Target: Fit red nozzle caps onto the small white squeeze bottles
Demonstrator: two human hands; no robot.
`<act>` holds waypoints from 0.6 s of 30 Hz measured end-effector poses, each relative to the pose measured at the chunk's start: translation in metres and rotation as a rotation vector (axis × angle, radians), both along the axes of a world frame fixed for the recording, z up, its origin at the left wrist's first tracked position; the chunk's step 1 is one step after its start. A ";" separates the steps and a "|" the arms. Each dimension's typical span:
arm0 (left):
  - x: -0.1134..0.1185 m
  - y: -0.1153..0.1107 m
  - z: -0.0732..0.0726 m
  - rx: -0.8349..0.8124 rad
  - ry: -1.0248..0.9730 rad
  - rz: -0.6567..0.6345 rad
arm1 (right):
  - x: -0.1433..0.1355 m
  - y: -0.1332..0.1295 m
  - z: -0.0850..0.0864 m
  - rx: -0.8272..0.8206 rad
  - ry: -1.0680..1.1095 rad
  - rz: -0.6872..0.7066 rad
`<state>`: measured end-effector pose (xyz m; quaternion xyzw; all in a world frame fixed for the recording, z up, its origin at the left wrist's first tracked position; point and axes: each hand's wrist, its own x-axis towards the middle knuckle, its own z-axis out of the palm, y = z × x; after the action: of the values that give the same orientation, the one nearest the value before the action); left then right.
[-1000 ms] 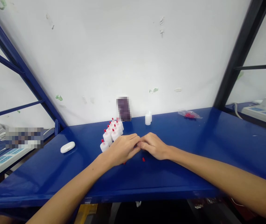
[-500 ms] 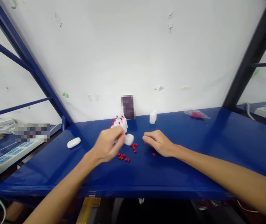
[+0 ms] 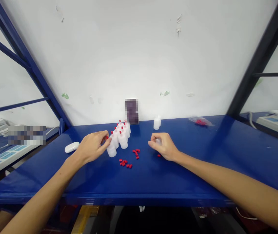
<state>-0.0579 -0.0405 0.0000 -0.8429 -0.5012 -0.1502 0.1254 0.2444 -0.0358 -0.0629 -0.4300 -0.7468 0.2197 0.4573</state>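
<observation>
At the bottom of the frame, the front edge of a blue table (image 3: 178, 187) is seen. Beyond it, at lower centre, two loose clusters of small red caps (image 3: 123, 163) are spread, and a single red cap (image 3: 158, 155) is left apart, just beside the right hand (image 3: 163, 146). Right of centre, that hand's fingers are curled towards the thumb around a pale patch; whether anything is gripped there cannot be told. Left of centre, the red tip of the nearest bottle (image 3: 111, 151) is pinched between the thumb and fingers of the left hand (image 3: 92, 144); the bottle is stood upright on the table. Behind it, white bottles (image 3: 123, 142) with red tips are lined up in rows towards the wall. A white case (image 3: 72, 147) is placed at left, near the wrist. Farther back, white containers (image 3: 157, 123) are set right of centre, and red pieces are held in a clear bag (image 3: 200, 121) at right. A dark, pixelated rectangle (image 3: 132, 111) is stood against the white wall (image 3: 129, 58).
</observation>
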 end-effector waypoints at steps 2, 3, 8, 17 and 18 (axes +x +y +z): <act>0.000 0.000 0.000 0.052 -0.046 0.026 | 0.000 0.002 -0.001 -0.067 0.052 0.033; 0.000 0.000 0.000 0.084 -0.072 0.034 | 0.000 0.002 -0.002 -0.106 0.079 0.051; 0.005 -0.009 0.008 0.149 -0.107 0.037 | -0.001 0.003 -0.001 -0.179 0.111 0.129; 0.104 -0.042 0.008 -0.176 0.072 -0.401 | 0.003 0.016 -0.004 -0.158 0.151 0.090; 0.117 -0.039 0.002 -0.157 0.173 -0.408 | 0.005 0.017 -0.004 -0.148 0.165 0.081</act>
<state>0.0595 -0.0798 0.0015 -0.9437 -0.3179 -0.0601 0.0691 0.2492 -0.0184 -0.0672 -0.4126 -0.7052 0.3270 0.4749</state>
